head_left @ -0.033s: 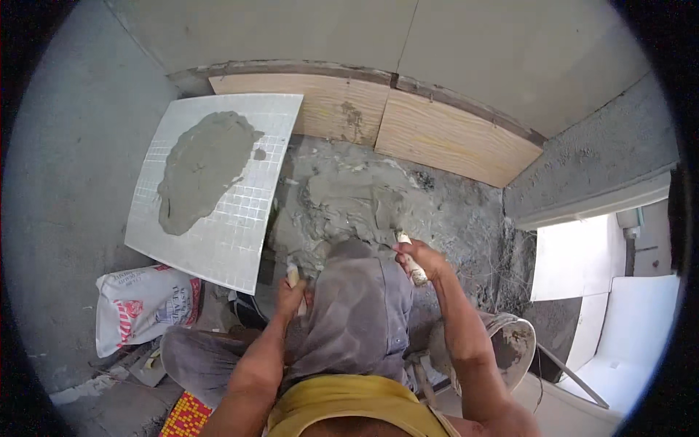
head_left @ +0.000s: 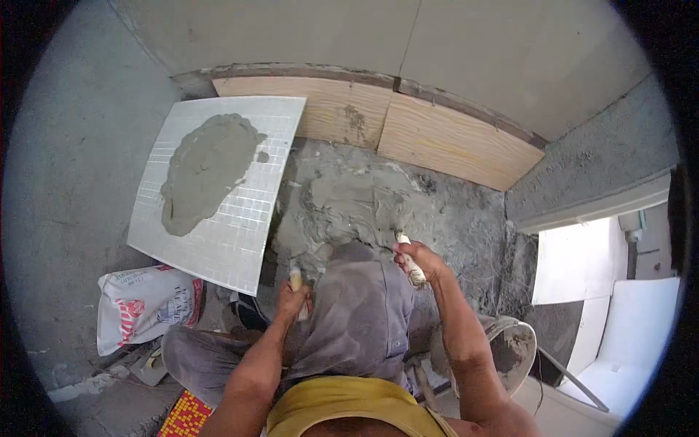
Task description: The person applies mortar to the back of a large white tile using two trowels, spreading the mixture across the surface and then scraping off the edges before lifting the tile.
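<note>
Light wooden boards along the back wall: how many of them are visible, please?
2. The left board is partly behind the white panel; the right board extends toward the right-hand wall. Others could be hidden behind the panel.

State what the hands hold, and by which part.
Left hand: a yellowish-handled tool, apparently by the handle. Right hand: a whitish-handled tool, by the handle.
</note>
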The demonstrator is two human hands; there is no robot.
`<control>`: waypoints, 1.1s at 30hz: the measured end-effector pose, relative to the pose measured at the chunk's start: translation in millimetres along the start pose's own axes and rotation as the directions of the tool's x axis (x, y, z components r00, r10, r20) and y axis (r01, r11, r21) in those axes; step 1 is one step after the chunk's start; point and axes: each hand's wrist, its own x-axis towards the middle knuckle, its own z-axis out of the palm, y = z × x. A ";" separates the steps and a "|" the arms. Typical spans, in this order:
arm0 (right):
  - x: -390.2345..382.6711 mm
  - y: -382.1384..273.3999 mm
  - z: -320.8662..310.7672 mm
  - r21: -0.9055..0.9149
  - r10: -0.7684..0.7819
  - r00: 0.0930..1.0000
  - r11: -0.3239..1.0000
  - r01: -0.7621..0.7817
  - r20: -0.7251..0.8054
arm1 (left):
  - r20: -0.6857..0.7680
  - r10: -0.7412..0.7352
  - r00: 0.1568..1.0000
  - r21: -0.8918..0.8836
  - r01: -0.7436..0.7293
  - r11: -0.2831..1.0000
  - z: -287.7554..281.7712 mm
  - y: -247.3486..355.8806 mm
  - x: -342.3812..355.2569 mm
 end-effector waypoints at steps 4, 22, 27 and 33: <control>41.4 1.3 18.5 0.002 -0.070 0.994 0.998 0.070 0.087 | -0.053 0.150 0.987 0.149 -0.140 0.979 -15.4 1.5 -33.1; 47.7 -28.7 46.5 -0.210 0.092 0.989 0.975 -0.067 0.114 | 0.340 0.447 0.827 0.764 -0.520 0.381 3.2 90.0 -11.6; -23.3 -12.9 4.9 -0.113 0.235 0.964 0.969 -0.221 0.128 | 0.282 0.621 0.731 0.735 -0.581 0.350 16.9 53.4 30.1; -110.0 -30.6 25.3 -0.868 -0.140 0.989 0.496 0.022 -0.056 | 0.290 0.596 0.749 0.905 -0.418 0.085 -4.2 111.0 -10.5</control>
